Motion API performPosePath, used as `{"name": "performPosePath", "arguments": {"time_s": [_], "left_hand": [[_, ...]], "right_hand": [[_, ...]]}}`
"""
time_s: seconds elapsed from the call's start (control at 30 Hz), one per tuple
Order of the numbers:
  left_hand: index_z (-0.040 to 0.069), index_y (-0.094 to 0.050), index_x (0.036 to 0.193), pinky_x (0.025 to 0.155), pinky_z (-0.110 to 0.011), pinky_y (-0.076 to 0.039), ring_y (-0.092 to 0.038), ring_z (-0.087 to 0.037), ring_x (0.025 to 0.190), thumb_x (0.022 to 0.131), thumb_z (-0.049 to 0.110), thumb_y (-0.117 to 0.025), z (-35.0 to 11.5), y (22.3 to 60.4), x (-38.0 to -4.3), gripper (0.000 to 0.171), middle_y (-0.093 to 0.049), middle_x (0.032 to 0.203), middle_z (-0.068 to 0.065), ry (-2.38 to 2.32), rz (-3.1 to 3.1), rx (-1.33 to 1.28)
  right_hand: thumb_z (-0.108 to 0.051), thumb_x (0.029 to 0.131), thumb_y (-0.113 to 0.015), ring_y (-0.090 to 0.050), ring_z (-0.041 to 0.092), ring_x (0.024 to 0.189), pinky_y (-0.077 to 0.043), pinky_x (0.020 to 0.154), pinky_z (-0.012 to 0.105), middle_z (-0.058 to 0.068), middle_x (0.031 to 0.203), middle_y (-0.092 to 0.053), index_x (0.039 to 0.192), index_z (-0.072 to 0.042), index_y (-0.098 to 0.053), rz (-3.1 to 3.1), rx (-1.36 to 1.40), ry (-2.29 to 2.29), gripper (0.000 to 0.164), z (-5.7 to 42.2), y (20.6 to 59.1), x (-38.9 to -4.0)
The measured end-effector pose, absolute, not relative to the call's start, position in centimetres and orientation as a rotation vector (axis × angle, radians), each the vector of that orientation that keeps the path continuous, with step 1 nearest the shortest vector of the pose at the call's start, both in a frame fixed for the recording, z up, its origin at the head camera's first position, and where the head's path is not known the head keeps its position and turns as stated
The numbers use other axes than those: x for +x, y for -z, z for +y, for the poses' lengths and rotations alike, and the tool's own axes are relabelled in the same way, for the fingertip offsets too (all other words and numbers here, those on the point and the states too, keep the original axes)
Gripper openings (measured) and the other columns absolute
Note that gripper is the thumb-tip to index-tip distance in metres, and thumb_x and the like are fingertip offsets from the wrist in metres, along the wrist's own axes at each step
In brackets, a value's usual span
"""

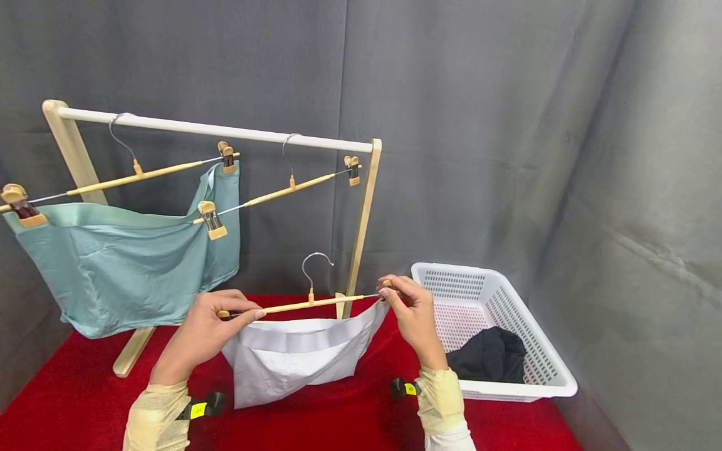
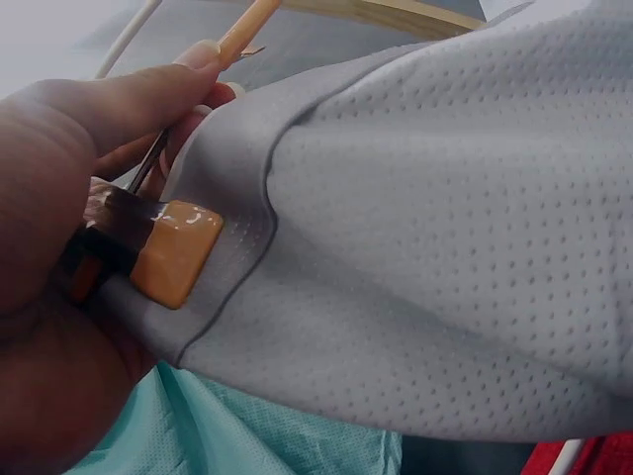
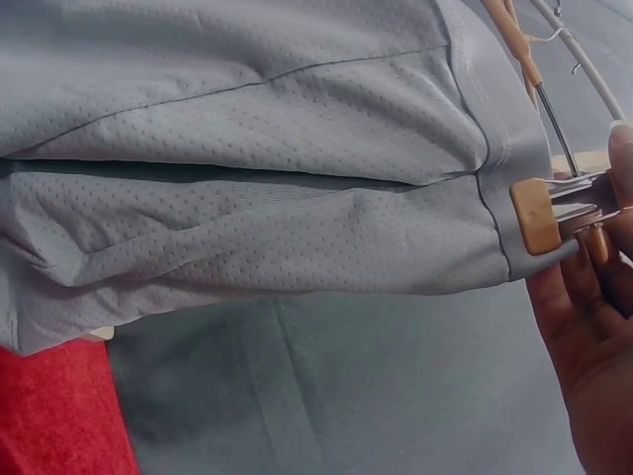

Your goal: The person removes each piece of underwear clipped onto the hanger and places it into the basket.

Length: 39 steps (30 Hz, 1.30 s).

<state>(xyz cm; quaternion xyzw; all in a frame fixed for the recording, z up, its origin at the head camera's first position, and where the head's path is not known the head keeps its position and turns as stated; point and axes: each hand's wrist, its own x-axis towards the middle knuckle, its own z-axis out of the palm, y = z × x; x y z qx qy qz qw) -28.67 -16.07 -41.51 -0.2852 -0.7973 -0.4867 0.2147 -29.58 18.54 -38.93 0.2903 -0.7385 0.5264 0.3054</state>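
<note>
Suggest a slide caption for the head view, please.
Held at both ends, a hanger bears a pale garment before a rack.

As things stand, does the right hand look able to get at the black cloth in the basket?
Probably not while occupied: the right hand grips a clip on the hanger. Otherwise the way looks free: the black cloth lies uncovered in the nearby white basket.
</note>
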Motion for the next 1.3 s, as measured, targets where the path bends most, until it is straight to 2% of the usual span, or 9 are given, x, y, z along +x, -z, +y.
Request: {"name": "performPosePath", "arguments": {"time_s": [0.2, 0.33, 0.43, 0.63, 0.77, 1.03, 1.3], "left_hand": [[0.022, -0.072, 0.086, 0.055, -0.027, -0.045, -0.054, -0.011, 0.066, 0.079, 0.022, -0.07, -15.62, 41.02, -28.28, 0.007, -0.062, 0.077, 0.007, 1.34, -2.205, -0.785], [0.021, -0.072, 0.088, 0.056, -0.028, -0.046, -0.054, -0.012, 0.067, 0.079, 0.022, -0.071, -15.7, 40.88, -28.19, 0.009, -0.062, 0.079, 0.007, 1.339, -2.242, -0.754], [0.025, -0.072, 0.089, 0.057, -0.028, -0.046, -0.054, -0.012, 0.069, 0.079, 0.03, -0.07, -16.06, 41.36, -28.57, 0.011, -0.062, 0.08, 0.009, 1.336, -2.251, -0.761], [0.026, -0.072, 0.088, 0.057, -0.028, -0.047, -0.054, -0.011, 0.069, 0.079, 0.031, -0.07, -16.26, 41.51, -28.7, 0.011, -0.062, 0.08, 0.009, 1.339, -2.244, -0.761], [0.025, -0.072, 0.088, 0.057, -0.028, -0.046, -0.053, -0.012, 0.068, 0.079, 0.03, -0.07, -16.24, 41.44, -28.74, 0.011, -0.062, 0.078, 0.009, 1.325, -2.253, -0.753], [0.027, -0.072, 0.087, 0.057, -0.029, -0.046, -0.053, -0.013, 0.068, 0.078, 0.031, -0.07, -16.3, 41.5, -28.63, 0.01, -0.061, 0.077, 0.009, 1.353, -2.275, -0.713], [0.027, -0.072, 0.087, 0.056, -0.028, -0.045, -0.052, -0.014, 0.066, 0.079, 0.032, -0.07, -16.19, 41.44, -28.59, 0.01, -0.06, 0.076, 0.008, 1.348, -2.266, -0.724]], "right_hand": [[-0.002, 0.082, -0.063, -0.062, 0.019, 0.081, -0.051, 0.07, 0.023, 0.027, 0.092, -0.062, 0.1, 0.003, -0.065, -1.934, 0.771, -1.421, 0.018, 18.75, 39.36, -29.77], [-0.004, 0.082, -0.063, -0.062, 0.02, 0.08, -0.051, 0.067, 0.024, 0.025, 0.09, -0.063, 0.098, 0.002, -0.065, -1.93, 0.778, -1.412, 0.017, 18.79, 39.4, -29.96], [-0.004, 0.082, -0.064, -0.061, 0.023, 0.075, -0.052, 0.064, 0.026, 0.022, 0.088, -0.064, 0.098, 0.002, -0.065, -1.937, 0.789, -1.412, 0.017, 18.77, 39.32, -29.99], [-0.002, 0.081, -0.064, -0.06, 0.028, 0.071, -0.051, 0.062, 0.027, 0.025, 0.086, -0.063, 0.097, 0.002, -0.066, -1.956, 0.799, -1.41, 0.016, 18.8, 39.29, -29.96], [-0.002, 0.081, -0.064, -0.059, 0.026, 0.072, -0.05, 0.062, 0.024, 0.026, 0.086, -0.064, 0.096, 0.002, -0.066, -1.957, 0.791, -1.404, 0.016, 18.76, 39.28, -29.98], [-0.004, 0.081, -0.065, -0.061, 0.018, 0.076, -0.051, 0.067, 0.024, 0.018, 0.086, -0.066, 0.095, 0.005, -0.067, -1.967, 0.775, -1.398, 0.017, 18.73, 39.44, -29.97], [-0.001, 0.08, -0.064, -0.062, 0.028, 0.07, -0.053, 0.065, 0.03, 0.021, 0.085, -0.065, 0.095, 0.003, -0.066, -1.959, 0.799, -1.434, 0.015, 18.86, 39.42, -29.92]]}}
